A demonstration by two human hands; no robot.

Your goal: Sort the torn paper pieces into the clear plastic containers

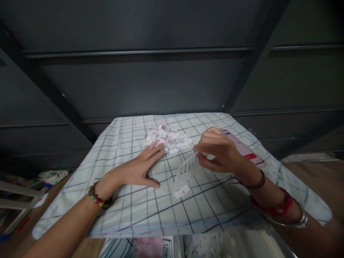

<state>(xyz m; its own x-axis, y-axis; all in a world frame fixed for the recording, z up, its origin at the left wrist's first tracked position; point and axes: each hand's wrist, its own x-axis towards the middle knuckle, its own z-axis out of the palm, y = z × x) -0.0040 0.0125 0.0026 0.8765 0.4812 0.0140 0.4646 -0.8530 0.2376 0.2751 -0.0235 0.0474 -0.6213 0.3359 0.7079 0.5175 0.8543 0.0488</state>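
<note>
My left hand lies flat on the checked cloth with its fingers spread, the fingertips at the near edge of a heap of small white paper scraps, some with reddish marks. My right hand pinches the upper end of a thin white slotted plastic piece, which is tilted with its lower edge down near the cloth. Beside that lower edge lies a small white paper piece with a red mark. A phone with a lit screen lies partly behind my right hand and wrist.
The white checked tablecloth covers the table, which stands against dark metal panels. Along the near edge are blurred items, including a pink and white one. A pale frame stands at lower left.
</note>
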